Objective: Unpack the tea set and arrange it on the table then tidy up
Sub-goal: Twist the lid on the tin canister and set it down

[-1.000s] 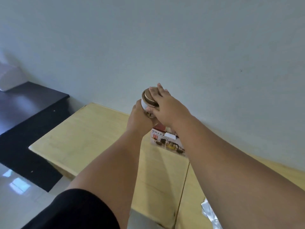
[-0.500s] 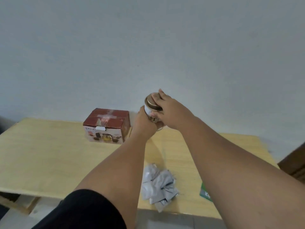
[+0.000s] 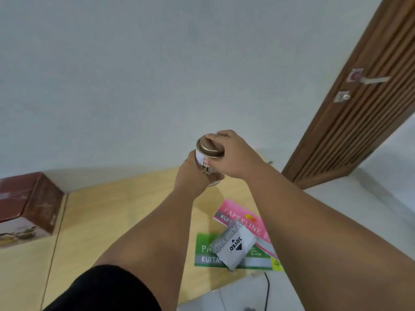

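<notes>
One pale wooden table (image 3: 107, 221) lies under my arms. One red-brown cardboard box (image 3: 33, 205) stands on its left part, top closed, contents hidden. Two flat paper pads lie to the right, one pink pad (image 3: 242, 218) and one green pad (image 3: 204, 250), both printed PAPERLINE. One grey carton (image 3: 233, 245), reading JOYKO and STAMP PAD, rests across both. One small round white tin with a bronze lid (image 3: 210, 148) is up above the table. My left hand (image 3: 190, 173) wraps its body and my right hand (image 3: 233, 153) curls over the lid.

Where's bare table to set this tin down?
The tin fits on bare table between the red-brown box and the green pad. Crowded at right: the grey stamp pad box lies across the pink pad and green pad.
</notes>
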